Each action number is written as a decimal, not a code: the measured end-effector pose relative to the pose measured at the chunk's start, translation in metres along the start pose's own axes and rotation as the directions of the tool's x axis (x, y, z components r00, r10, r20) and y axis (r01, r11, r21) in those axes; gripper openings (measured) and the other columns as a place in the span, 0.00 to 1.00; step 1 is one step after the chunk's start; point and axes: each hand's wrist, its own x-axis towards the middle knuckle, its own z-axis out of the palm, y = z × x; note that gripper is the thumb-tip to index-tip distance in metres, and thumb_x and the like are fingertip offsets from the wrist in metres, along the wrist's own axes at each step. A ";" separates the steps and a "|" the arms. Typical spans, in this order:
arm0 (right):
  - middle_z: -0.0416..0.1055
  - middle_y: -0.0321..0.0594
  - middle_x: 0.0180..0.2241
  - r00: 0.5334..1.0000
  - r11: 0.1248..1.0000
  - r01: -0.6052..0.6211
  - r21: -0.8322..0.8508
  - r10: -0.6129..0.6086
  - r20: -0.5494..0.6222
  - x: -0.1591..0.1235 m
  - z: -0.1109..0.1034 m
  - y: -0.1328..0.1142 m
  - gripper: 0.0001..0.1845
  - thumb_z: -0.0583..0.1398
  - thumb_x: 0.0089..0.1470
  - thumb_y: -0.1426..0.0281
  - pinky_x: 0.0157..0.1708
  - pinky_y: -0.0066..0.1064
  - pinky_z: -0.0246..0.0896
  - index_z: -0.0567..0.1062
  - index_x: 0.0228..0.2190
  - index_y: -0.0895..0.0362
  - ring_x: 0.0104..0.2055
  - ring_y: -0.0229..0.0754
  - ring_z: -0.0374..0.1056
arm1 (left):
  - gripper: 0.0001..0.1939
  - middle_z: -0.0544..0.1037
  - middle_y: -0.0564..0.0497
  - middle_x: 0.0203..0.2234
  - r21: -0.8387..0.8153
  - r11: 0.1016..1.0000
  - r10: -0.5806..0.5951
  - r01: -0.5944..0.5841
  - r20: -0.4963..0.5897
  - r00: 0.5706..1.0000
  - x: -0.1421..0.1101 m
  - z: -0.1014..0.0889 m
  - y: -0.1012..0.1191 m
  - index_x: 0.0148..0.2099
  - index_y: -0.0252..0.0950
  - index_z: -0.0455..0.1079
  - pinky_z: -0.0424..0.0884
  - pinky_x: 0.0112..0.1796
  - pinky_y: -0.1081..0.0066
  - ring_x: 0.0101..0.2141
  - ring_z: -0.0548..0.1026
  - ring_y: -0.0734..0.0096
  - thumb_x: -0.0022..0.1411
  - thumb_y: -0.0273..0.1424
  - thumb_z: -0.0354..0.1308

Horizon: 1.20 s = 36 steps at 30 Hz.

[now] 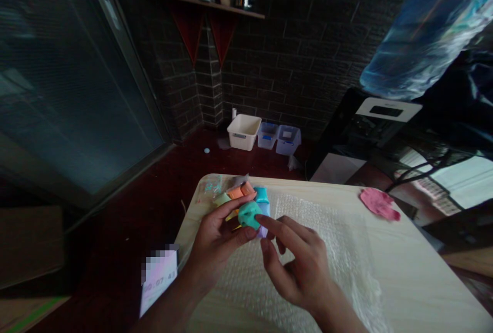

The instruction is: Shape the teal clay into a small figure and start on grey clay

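At the centre, the left hand (219, 238) hides part of the coloured packets (262, 194), and we cannot see the underside of the green lump (248, 214). At lower left, we find the phone screen (159, 286) pixelated on top, its digits blurred. The blue bottle (418, 35) runs out at upper right; the bottom edge cuts off the bench (412, 261) and both forearms (173, 297). We cannot read the turquoise marks (212, 186).

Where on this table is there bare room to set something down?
The table shows bare wood along its right side, bordered by the bubble wrap and the pink piece. It's crowded at far left, where coloured packets lie behind the left hand, green lump and right hand.
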 end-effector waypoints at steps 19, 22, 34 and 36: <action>0.72 0.34 0.26 0.997 0.998 -0.060 0.032 0.058 0.057 0.003 -0.002 -0.004 0.13 0.59 0.61 0.74 0.23 0.32 0.61 0.76 0.47 0.57 0.23 0.38 0.68 | 0.26 0.84 0.46 0.53 0.044 0.999 -0.024 0.024 0.000 1.000 -0.001 0.006 0.008 0.55 0.46 0.82 0.80 0.49 0.71 0.50 0.82 0.60 0.53 0.27 0.77; 0.72 0.35 0.26 0.996 0.997 -0.064 0.040 0.061 0.058 0.004 -0.003 -0.004 0.13 0.58 0.60 0.74 0.23 0.32 0.61 0.76 0.47 0.57 0.23 0.38 0.68 | 0.26 0.84 0.46 0.52 0.045 0.998 -0.039 0.039 0.001 0.999 -0.002 0.006 0.009 0.55 0.46 0.82 0.80 0.48 0.70 0.49 0.83 0.59 0.53 0.27 0.77; 0.71 0.31 0.22 0.969 0.942 -0.211 0.262 0.237 -0.071 0.002 -0.006 -0.004 0.10 0.59 0.64 0.71 0.21 0.27 0.61 0.79 0.44 0.54 0.21 0.35 0.66 | 0.29 0.75 0.46 0.62 0.016 0.999 -0.039 0.039 -0.004 0.999 -0.002 0.005 0.005 0.59 0.47 0.76 0.80 0.48 0.65 0.53 0.80 0.56 0.56 0.29 0.75; 0.71 0.31 0.22 0.942 0.904 -0.267 0.334 0.317 -0.107 0.000 -0.009 -0.001 0.10 0.59 0.66 0.68 0.21 0.27 0.60 0.80 0.44 0.53 0.22 0.35 0.66 | 0.26 0.78 0.46 0.58 -0.007 0.999 -0.050 0.050 0.001 0.999 -0.002 0.005 0.004 0.57 0.45 0.77 0.80 0.46 0.66 0.50 0.80 0.58 0.57 0.30 0.75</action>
